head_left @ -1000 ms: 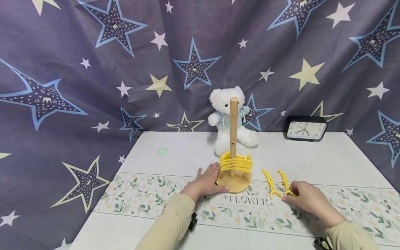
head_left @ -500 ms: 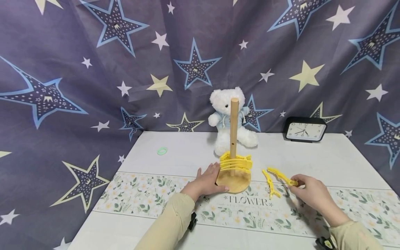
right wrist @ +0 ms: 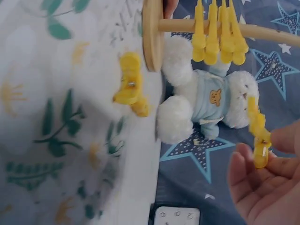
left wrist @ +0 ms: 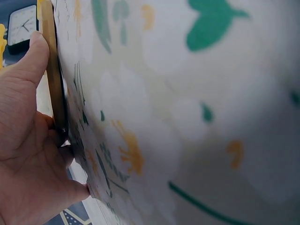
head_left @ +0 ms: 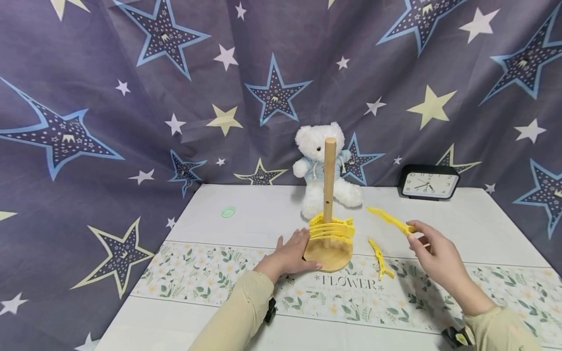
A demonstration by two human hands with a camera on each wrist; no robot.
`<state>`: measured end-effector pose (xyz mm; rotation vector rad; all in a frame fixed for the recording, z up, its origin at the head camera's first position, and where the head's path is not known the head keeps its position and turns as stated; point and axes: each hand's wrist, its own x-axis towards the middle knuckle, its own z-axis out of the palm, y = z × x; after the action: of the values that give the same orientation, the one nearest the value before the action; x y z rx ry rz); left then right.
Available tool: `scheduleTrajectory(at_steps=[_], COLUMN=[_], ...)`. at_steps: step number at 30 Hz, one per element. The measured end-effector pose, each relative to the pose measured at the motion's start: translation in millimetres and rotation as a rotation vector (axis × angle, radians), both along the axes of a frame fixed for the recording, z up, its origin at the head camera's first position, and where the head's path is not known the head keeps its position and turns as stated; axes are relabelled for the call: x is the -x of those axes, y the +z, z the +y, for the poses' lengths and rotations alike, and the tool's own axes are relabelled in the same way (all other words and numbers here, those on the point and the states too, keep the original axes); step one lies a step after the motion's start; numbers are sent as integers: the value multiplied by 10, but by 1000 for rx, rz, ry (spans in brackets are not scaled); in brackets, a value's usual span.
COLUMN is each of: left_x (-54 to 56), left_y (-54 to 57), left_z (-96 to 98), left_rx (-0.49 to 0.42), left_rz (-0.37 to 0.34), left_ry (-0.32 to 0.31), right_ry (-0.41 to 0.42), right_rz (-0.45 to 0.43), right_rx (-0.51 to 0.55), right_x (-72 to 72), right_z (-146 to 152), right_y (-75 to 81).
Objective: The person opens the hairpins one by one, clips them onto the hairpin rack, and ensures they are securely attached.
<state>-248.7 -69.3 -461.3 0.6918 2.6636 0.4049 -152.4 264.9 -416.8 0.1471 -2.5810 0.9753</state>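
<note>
A wooden stand [head_left: 329, 180] rises from a round base; several yellow hair clips [head_left: 331, 230] are stacked round the lower part of its post. My left hand [head_left: 287, 254] holds the left edge of that base, thumb at the front and fingers along the side. Above the table to the right, my right hand [head_left: 439, 258] pinches one end of a yellow hair clip [head_left: 390, 220], whose far end points left toward the post. In the right wrist view the clip [right wrist: 258, 133] sits between thumb and fingers. Another yellow hair clip [head_left: 380, 259] lies on the table between stand and right hand.
Behind the stand sits a white teddy bear [head_left: 312, 195] in a blue top. A black clock [head_left: 429, 182] stands at the back right, and a pale green ring [head_left: 228, 212] lies at the back left. Across the white table runs a flower-print strip [head_left: 193, 273].
My right hand has picked up the right-hand hair clip from the table and raised it, turning its far end toward the stand. The left hand stays at the base.
</note>
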Motion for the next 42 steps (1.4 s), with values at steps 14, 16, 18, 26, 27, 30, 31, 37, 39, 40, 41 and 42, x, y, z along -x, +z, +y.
scheduleTrajectory(at_steps=[14, 16, 18, 26, 27, 30, 31, 37, 39, 40, 41, 42], left_x=[93, 114, 129, 96, 84, 55, 44, 37, 40, 43, 46, 50], left_y=[-160, -197, -225, -170, -147, -100, -79, -95, -112, -121, -129, -134], left_z=[-4, -3, -3, -2, -1, 3, 5, 7, 7, 5, 2, -1], left_rx=[-10, -12, -16, -19, -15, -21, -24, -16, -10, -14, -18, -19], left_rz=[1, -2, 3, 24, 21, 18, 15, 9, 8, 8, 10, 9], left_ry=[18, 21, 22, 15, 13, 6, 6, 15, 15, 16, 17, 18], right_ry=[9, -17, -36, -40, -37, -25, -21, 18, 46, 67, 89, 111], right_rz=[225, 228, 234, 257, 258, 272, 282, 340, 332, 318, 301, 276], right_rx=[3, 10, 13, 4, 3, 4, 1, -26, -14, -2, 6, 13], right_x=[156, 199, 244, 404, 422, 473, 488, 549, 548, 543, 536, 524], right_z=[-411, -475, -540, -817, -848, -927, -950, -1039, -1050, -1048, -1042, -1031], right_y=[60, 63, 71, 79, 76, 60, 52, -4, -13, -12, -10, -5])
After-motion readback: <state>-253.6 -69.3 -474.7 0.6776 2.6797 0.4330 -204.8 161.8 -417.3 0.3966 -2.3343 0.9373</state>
